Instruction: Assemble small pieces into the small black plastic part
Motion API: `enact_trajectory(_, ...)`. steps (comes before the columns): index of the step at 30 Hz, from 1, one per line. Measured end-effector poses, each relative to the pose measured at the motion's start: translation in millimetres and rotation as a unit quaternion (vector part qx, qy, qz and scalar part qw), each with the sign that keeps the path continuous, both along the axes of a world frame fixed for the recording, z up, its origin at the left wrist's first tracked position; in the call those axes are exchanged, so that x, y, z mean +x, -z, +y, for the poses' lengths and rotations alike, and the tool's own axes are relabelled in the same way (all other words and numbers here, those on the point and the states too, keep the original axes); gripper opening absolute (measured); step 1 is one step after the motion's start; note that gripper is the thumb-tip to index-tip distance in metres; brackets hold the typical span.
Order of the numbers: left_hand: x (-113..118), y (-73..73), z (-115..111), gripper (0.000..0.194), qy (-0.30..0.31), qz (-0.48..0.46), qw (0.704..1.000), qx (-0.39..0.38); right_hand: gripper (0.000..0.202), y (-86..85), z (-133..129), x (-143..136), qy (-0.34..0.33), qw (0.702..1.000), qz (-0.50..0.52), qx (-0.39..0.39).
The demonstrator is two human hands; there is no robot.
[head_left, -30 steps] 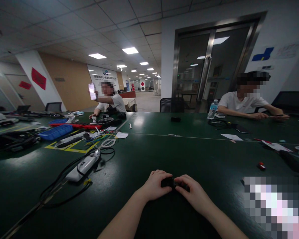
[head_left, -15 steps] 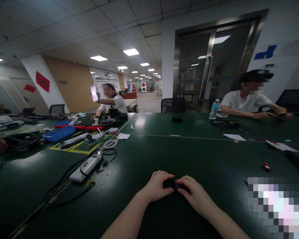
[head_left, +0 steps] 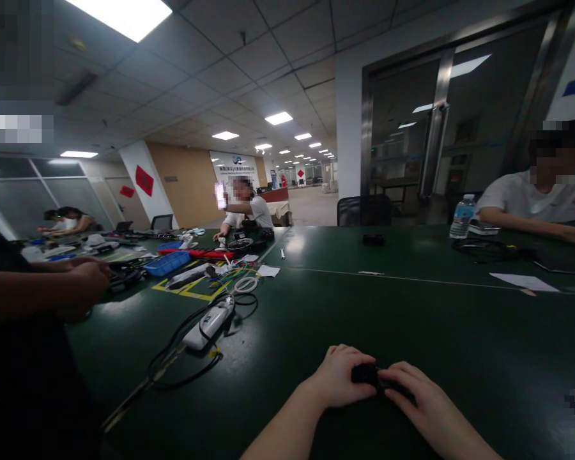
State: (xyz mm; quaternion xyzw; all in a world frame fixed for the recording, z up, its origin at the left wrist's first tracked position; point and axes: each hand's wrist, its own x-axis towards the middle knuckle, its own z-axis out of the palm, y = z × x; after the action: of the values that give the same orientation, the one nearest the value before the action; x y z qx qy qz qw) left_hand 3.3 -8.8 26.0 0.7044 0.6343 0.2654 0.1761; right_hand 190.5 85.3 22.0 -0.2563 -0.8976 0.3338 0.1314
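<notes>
A small black object [head_left: 365, 373], its kind not clear in the dim light, is held low over the green tabletop [head_left: 287, 332]. My left hand [head_left: 341, 375] grips its left part between thumb and fingers. On the other side my right hand [head_left: 422, 391] pinches its right end, the fingertips of both hands almost meeting. Part of the object is covered by my fingers.
Left of my hands lies a white power strip [head_left: 211, 322] with black cables. Farther off are a blue tray [head_left: 168, 262], a small wrench [head_left: 282, 253] and a water bottle [head_left: 462, 217]. A person stands close at left, hands clasped [head_left: 89, 281]; others sit around.
My view has swung left, so the table items and my hands appear farther right. The person standing at left shows much more. Both hands keep hold of the black object.
</notes>
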Motion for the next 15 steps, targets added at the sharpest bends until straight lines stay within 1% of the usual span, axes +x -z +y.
enact_trajectory(4,0.3,-0.1,0.2,0.05,0.0,-0.008,1.0,0.009,0.026,0.1,0.0,-1.0,0.0,1.0,-0.002,0.016)
enact_trajectory(10,0.3,0.7,0.5,0.051,-0.002,-0.007,1.0,0.005,0.026,3.1,1.2,0.0,0.007,1.0,0.004,0.016)
enact_trajectory(15,0.1,0.8,0.5,0.05,-0.002,-0.001,1.0,-0.004,0.027,5.8,3.0,0.9,0.0,1.0,-0.004,0.012)
